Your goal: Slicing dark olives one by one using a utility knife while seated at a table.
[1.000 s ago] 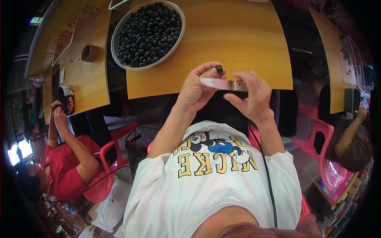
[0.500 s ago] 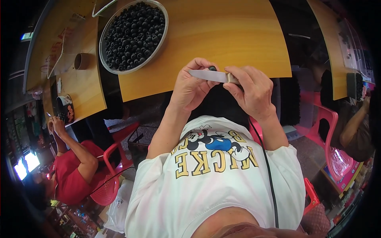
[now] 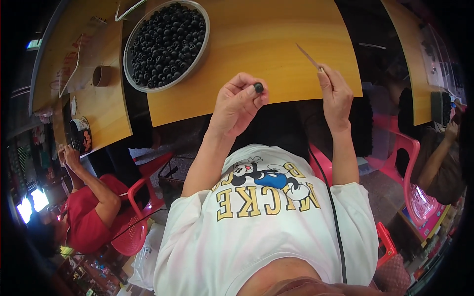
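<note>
My left hand (image 3: 239, 104) pinches a small round black berry (image 3: 258, 88) between thumb and fingertips, just in front of the near edge of the yellow wooden table (image 3: 266, 44). My right hand (image 3: 335, 92) grips a thin knife (image 3: 309, 57), its blade pointing up and to the left over the tabletop. The two hands are apart, about a hand's width between them. A large round metal bowl (image 3: 129, 49) heaped with the same black berries stands on the table to the upper left of my left hand.
A small brown cup (image 3: 101, 75) and a patterned mug (image 3: 81, 134) stand on a side table at the left. A person in red sits on a red plastic chair (image 3: 138, 217) at the lower left. Another person's arm (image 3: 437, 163) and a red chair are at the right.
The hands were together, blade held against the berry. Now they have parted: the right hand swung the knife out to the right and the left keeps the berry.
</note>
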Tool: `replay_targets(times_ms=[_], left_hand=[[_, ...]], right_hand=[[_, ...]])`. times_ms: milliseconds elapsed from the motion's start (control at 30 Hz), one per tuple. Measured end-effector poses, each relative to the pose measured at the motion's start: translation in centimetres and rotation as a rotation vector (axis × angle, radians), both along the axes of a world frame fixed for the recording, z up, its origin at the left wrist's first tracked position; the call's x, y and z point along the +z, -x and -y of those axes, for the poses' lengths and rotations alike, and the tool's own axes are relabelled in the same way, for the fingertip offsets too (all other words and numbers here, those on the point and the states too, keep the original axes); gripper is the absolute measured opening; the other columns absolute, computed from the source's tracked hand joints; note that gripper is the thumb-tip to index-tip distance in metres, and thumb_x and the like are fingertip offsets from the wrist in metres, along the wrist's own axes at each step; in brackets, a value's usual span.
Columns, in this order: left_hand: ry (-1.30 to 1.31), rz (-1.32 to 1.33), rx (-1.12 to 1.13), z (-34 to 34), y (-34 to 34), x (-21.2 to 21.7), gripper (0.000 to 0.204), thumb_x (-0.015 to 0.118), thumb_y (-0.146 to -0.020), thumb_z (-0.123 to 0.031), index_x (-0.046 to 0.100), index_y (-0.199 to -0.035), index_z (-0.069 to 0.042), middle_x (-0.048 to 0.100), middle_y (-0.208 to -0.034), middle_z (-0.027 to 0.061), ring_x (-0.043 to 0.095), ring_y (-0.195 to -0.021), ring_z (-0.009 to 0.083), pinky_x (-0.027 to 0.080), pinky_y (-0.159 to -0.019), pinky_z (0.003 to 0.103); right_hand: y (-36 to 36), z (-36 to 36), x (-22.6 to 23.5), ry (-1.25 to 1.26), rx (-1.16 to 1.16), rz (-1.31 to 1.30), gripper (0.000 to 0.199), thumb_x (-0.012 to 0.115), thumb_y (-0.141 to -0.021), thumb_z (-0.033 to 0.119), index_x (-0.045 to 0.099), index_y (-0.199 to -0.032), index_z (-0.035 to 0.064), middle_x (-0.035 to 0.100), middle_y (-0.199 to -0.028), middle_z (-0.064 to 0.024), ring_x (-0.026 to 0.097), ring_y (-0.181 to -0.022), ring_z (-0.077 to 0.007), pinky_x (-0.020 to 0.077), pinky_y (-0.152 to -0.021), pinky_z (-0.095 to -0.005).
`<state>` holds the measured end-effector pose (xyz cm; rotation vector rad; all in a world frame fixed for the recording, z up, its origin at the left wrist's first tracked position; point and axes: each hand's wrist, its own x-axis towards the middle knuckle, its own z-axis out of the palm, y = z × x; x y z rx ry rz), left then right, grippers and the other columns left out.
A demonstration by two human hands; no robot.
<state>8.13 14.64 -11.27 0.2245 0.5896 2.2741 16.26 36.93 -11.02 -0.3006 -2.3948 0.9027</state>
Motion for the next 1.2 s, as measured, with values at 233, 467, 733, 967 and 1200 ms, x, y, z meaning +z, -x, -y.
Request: replay_targets(times_ms=[233, 467, 733, 967, 1200], left_hand=[[0.033, -0.081, -0.066, 1.1, -0.6, 1.6, 0.024, 0.059, -0.094, -0.018, 0.059, -0.111, 0.000, 0.055, -0.096, 0.0087, 0.050, -0.079, 0.0164, 0.042, -0.069, 0.028], [0.103, -0.141, 0.026, 2.9, 0.4, 3.3, 0.021, 0.065, -0.089, -0.011, 0.059, -0.106, -0.001, 0.058, -0.097, 0.0097, 0.057, -0.080, 0.0166, 0.049, -0.071, 0.027], [0.243, -0.087, 0.218, 1.6, -0.7, 1.0, 0.016, 0.064, -0.086, 0.002, 0.062, -0.102, 0.002, 0.064, -0.107, 0.0121, 0.066, -0.088, 0.0175, 0.055, -0.082, 0.029], [0.311, -0.003, 0.297, 0.2, -2.0, 2.1, 0.010, 0.062, -0.086, 0.006, 0.066, -0.094, 0.002, 0.065, -0.104, 0.0118, 0.066, -0.090, 0.0192, 0.055, -0.086, 0.031], [0.233, 0.160, 0.067, 0.3, -1.7, 2.4, 0.013, 0.063, -0.088, 0.000, 0.066, -0.101, 0.000, 0.067, -0.097, 0.0116, 0.068, -0.087, 0.0197, 0.057, -0.080, 0.032]], right_hand=[[0.7, 1.4, -1.3, 0.162, 0.024, 0.021, 0.027, 0.058, -0.097, 0.022, 0.063, -0.106, -0.0029, 0.064, -0.087, -0.0108, 0.058, -0.074, -0.0175, 0.0456, -0.068, -0.0272], [0.7, 3.0, 1.3, 0.170, 0.175, 0.013, 0.023, 0.059, -0.095, 0.020, 0.064, -0.103, -0.0012, 0.060, -0.081, -0.0082, 0.055, -0.071, -0.0167, 0.0440, -0.066, -0.0273], [1.2, 6.6, 4.6, 0.220, 0.409, -0.035, 0.034, 0.075, -0.070, -0.005, 0.070, -0.102, 0.0046, 0.061, -0.077, -0.0066, 0.058, -0.064, -0.0169, 0.0457, -0.058, -0.0252], [1.4, 7.1, 3.8, -0.053, 0.345, -0.150, 0.032, 0.074, -0.070, -0.003, 0.071, -0.100, 0.0049, 0.067, -0.085, -0.0090, 0.066, -0.070, -0.0205, 0.0517, -0.059, -0.0280], [1.0, 6.6, 3.5, -0.096, 0.342, -0.242, 0.033, 0.073, -0.065, -0.005, 0.072, -0.096, 0.0059, 0.062, -0.080, -0.0059, 0.062, -0.064, -0.0194, 0.0486, -0.053, -0.0278]])
